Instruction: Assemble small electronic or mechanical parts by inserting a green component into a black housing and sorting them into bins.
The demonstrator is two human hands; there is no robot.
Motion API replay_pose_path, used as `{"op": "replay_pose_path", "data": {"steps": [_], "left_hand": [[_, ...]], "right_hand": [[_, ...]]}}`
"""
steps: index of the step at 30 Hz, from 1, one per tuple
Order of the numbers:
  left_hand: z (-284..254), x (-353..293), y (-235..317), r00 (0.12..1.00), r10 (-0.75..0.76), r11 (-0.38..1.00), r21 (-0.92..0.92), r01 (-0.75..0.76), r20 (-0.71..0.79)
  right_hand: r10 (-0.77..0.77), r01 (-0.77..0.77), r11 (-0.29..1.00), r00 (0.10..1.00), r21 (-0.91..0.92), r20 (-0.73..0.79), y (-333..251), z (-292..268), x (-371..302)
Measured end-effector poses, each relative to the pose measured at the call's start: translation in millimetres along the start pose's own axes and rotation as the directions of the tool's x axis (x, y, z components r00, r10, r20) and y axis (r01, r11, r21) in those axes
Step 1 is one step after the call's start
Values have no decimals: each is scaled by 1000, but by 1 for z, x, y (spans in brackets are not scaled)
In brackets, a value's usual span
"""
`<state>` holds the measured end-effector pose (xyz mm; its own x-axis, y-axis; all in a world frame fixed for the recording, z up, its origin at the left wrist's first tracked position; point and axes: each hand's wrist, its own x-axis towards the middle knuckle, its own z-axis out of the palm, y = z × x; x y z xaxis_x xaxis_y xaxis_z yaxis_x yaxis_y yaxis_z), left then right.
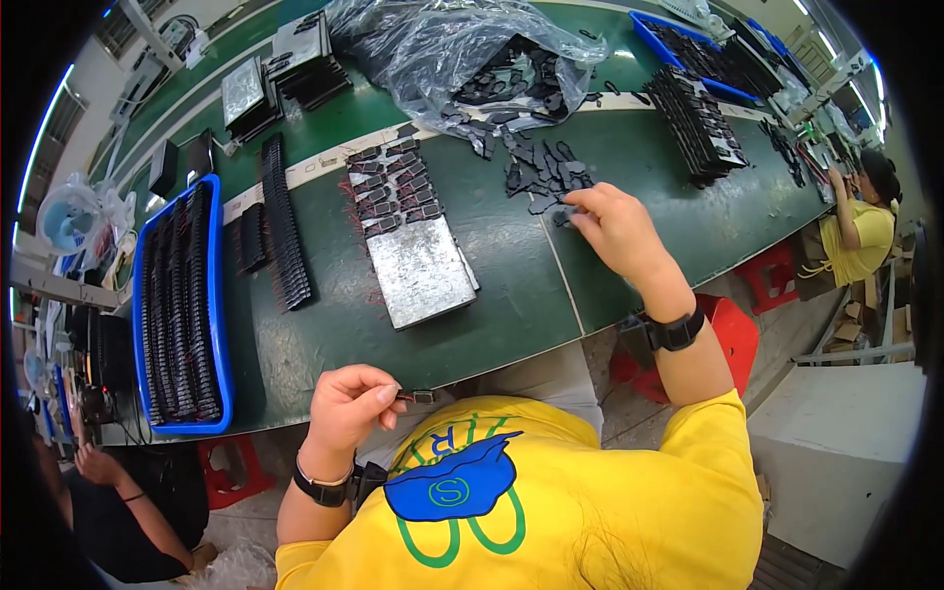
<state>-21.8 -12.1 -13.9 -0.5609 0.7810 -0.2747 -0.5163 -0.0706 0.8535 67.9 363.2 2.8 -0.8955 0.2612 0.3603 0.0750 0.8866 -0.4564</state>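
Note:
At the table's near edge, my left hand (346,413) pinches a small dark rectangular part with red wires (421,397), likely a small speaker, between thumb and fingertips. My right hand (618,234) is over the table with its thumb and fingers closing on a small black plastic piece (562,218). Just beyond those fingertips lies a loose pile of flat black plastic pieces (543,169). Between my hands and farther off is a silvery metal plate (418,270); its far half carries rows of black parts with red wires (393,187).
A blue tray (225,324) of black parts stands at the left, beside strips of black parts (283,221). A clear plastic bag (413,69) spills black pieces at the back. Stacked plates (693,128) stand at the right. Co-workers sit at both sides; a red stool (723,339) is behind my right arm.

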Motion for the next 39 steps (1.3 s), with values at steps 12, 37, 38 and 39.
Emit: {"op": "replay_pose_path", "data": {"steps": [12,37,38,39], "left_hand": [[-1,0,0,1000,-8,1000,-22,8,18],[14,10,11,986,-89,996,-12,89,-141],[14,11,11,982,-82,997,-16,81,-171],[15,12,10,982,-74,997,-27,71,-173]], "right_hand": [[-9,71,958,976,-278,219,-21,18,21],[-43,72,968,991,-240,125,-17,0,-8],[-65,95,971,988,-220,138,-23,2,-12],[-72,74,995,997,-65,40,-28,3,-19]]}}
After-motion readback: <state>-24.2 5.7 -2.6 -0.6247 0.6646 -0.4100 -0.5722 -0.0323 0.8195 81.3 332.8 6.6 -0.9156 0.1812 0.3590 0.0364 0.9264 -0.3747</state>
